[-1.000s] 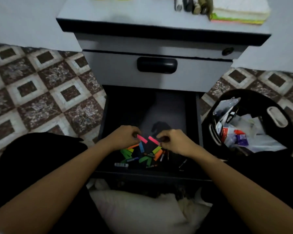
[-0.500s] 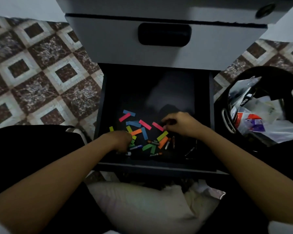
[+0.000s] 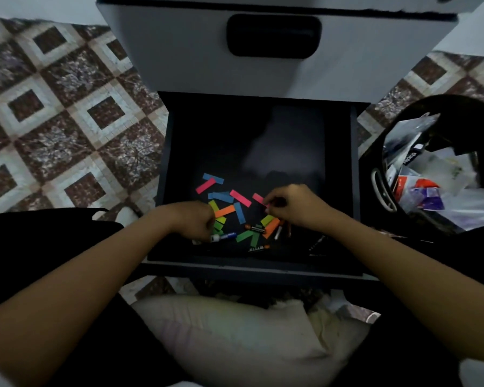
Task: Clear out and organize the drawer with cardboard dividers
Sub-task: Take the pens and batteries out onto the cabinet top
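Saw a pale cushion (image 3: pixel 235 331) lowest in the frame, at the bottom centre, with 2 bare forearms coming in from the bottom left and bottom right corners. Found both hands inside the open drawer (image 3: pixel 257 270), in the centre of the frame just above the cushion.

Noticed the left hand (image 3: pixel 196 219) at the left edge of the pile, fingers curled tight like a fist. Could not tell whether anything was held inside. Noticed the right hand (image 3: pixel 294 205) at the right side of the pile, fingers bent, fingertips drawn together over the end of a pink strip (image 3: pixel 259 198). Could not tell whether pinching it or only touching.

Saw coloured paper strips (image 3: pixel 240 197) in blue, pink, orange, yellow and green, lying flat and partly overlapping on the dark drawer bottom, between the 2 hands and in the near half. Made out a small cylinder (image 3: pixel 225 236) with a blue band just beside the left hand, near the front wall.

Farther up, saw a closed grey drawer (image 3: pixel 179 51) with a black handle (image 3: pixel 274 34) at the top centre. Saw a black bin (image 3: pixel 458 107) at the right edge, filled with wrappers and plastic bags, and a brown-and-white tiled floor (image 3: pixel 67 107) in the upper left.
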`<act>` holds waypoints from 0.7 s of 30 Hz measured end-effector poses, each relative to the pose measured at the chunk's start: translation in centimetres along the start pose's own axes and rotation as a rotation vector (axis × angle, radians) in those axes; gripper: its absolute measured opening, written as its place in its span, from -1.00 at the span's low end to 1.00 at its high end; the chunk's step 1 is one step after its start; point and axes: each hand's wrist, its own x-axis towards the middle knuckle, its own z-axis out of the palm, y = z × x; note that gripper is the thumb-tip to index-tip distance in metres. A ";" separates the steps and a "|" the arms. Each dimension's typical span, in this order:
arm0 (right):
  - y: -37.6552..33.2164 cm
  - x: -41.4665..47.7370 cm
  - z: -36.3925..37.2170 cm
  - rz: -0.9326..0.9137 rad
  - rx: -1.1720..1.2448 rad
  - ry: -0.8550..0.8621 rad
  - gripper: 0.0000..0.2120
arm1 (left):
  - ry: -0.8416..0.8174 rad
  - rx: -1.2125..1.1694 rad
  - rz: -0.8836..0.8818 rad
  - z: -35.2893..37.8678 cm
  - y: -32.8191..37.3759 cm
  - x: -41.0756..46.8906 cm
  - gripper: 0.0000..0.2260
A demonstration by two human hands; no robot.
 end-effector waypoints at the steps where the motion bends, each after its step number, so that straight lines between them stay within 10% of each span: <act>1: -0.5 0.0 0.7 -0.027 -0.027 -0.016 -0.75 | 0.027 -0.047 0.015 -0.4 -0.3 -0.1 -0.82; 21: -3.2 2.7 7.8 -0.368 -0.451 -0.065 -0.80 | 0.492 -0.452 -0.012 -1.8 -1.5 -0.1 -0.87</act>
